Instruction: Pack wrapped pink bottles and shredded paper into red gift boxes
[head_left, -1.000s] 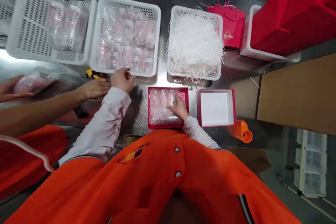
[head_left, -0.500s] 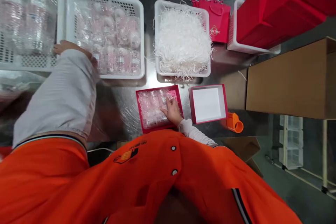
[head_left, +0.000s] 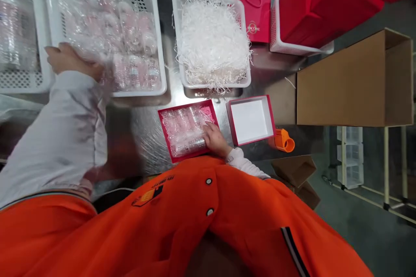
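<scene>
My left hand (head_left: 73, 61) spreads over the lower left corner of a white basket (head_left: 162, 52) holding several bubble-wrapped pink bottles (head_left: 134, 37). Its thumb side is close to the wrapped bottles, and no grip on one can be made out. My right hand (head_left: 216, 140) rests at the right side of a red gift box (head_left: 165, 136), fingers stretched out and touching the contents. Inside that box lie several bubble-wrapped bottles (head_left: 182, 123) in rows, with pink paper shreds (head_left: 208, 112) at the upper right. One silvery wrapped bottle (head_left: 196, 143) lies at my right fingertips.
Right of the gift box stands a second red box (head_left: 251, 121) with a white inside, beside an orange tape dispenser (head_left: 284, 140). Behind are a basket of white paper shreds (head_left: 212, 43), red paper bags (head_left: 255, 13) and stacked red boxes (head_left: 325, 13). A large cardboard box (head_left: 341, 82) stands right.
My view has shifted, so the table things appear further left. My left hand has turned slightly at the basket corner. My right hand has drawn back a little towards the box's right side.
</scene>
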`<state>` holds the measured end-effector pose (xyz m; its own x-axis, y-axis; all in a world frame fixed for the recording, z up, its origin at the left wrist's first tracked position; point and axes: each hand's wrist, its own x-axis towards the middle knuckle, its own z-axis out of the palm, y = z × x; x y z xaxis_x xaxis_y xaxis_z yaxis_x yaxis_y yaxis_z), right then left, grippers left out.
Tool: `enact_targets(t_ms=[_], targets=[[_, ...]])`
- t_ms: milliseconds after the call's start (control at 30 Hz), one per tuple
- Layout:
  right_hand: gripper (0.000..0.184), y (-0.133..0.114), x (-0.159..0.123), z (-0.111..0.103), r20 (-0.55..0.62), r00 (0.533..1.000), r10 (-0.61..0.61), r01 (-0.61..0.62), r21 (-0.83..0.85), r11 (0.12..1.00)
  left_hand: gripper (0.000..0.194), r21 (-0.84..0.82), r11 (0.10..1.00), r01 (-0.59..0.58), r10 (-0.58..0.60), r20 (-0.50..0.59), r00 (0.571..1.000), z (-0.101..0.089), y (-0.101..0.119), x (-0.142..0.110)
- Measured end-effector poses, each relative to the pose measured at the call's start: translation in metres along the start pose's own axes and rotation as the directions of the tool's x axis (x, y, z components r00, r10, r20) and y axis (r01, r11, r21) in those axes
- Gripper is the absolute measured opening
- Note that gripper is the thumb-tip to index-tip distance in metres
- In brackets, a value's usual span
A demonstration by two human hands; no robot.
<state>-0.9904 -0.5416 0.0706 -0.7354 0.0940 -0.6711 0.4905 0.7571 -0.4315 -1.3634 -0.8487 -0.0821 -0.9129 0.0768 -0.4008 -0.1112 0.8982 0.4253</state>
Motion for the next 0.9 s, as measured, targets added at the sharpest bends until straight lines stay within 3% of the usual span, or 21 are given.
enact_targets(t_ms=[33,100,133,167,200,233,267,300,367,467,567,633,800,900], targets=[[0.042,0.007,-0.007,-0.004,-0.086,0.996,-0.012,0.016,0.046,0.999,0.086,0.060,0.998,-0.022,0.021,0.005,1.000,-0.004,0.015,-0.018],[0.036,0.020,-0.019,-0.014,-0.231,0.972,0.035,-0.005,0.129,0.992,0.080,0.139,0.959,-0.248,0.238,0.080,0.968,-0.007,0.052,-0.061],[0.033,0.026,-0.023,-0.019,-0.280,0.956,0.085,-0.038,0.169,0.985,0.081,0.138,0.895,-0.424,0.392,0.210,0.896,-0.005,0.073,-0.086],[0.031,0.032,-0.025,-0.024,-0.310,0.941,0.137,-0.073,0.209,0.975,0.077,0.097,0.798,-0.595,0.534,0.345,0.772,0.000,0.095,-0.113],[0.029,0.037,-0.025,-0.028,-0.328,0.927,0.183,-0.103,0.247,0.963,0.061,0.031,0.696,-0.717,0.633,0.446,0.633,0.009,0.117,-0.138],[0.028,0.040,-0.024,-0.032,-0.337,0.916,0.217,-0.122,0.280,0.952,0.043,-0.058,0.609,-0.791,0.693,0.523,0.496,0.020,0.137,-0.163],[0.028,0.043,-0.022,-0.034,-0.345,0.909,0.235,-0.128,0.306,0.943,0.041,-0.149,0.537,-0.831,0.735,0.567,0.373,0.034,0.155,-0.185],[0.028,0.045,-0.019,-0.036,-0.354,0.903,0.244,-0.125,0.326,0.937,0.042,-0.214,0.476,-0.853,0.768,0.574,0.284,0.050,0.171,-0.203],[0.029,0.045,-0.014,-0.036,-0.371,0.896,0.244,-0.112,0.343,0.933,0.042,-0.286,0.378,-0.881,0.815,0.553,0.170,0.082,0.194,-0.227],[0.029,0.043,-0.011,-0.031,-0.338,0.906,0.254,-0.136,0.336,0.932,0.041,-0.310,0.290,-0.905,0.808,0.586,0.058,0.122,0.210,-0.233],[0.031,0.039,-0.013,-0.021,-0.260,0.936,0.238,-0.165,0.275,0.947,0.040,-0.315,0.314,-0.896,0.742,0.670,0.024,0.139,0.210,-0.227],[0.036,0.037,-0.014,-0.014,-0.228,0.950,0.214,-0.163,0.225,0.961,0.043,-0.317,0.360,-0.878,0.726,0.686,0.050,0.140,0.205,-0.226],[0.041,0.040,-0.015,-0.006,-0.229,0.952,0.202,-0.159,0.192,0.968,0.056,-0.183,0.522,-0.833,0.681,0.678,0.277,0.136,0.192,-0.251],[0.044,0.046,-0.015,-0.005,-0.253,0.949,0.185,-0.135,0.204,0.970,0.056,-0.106,0.605,-0.789,0.588,0.728,0.353,0.141,0.198,-0.270]])
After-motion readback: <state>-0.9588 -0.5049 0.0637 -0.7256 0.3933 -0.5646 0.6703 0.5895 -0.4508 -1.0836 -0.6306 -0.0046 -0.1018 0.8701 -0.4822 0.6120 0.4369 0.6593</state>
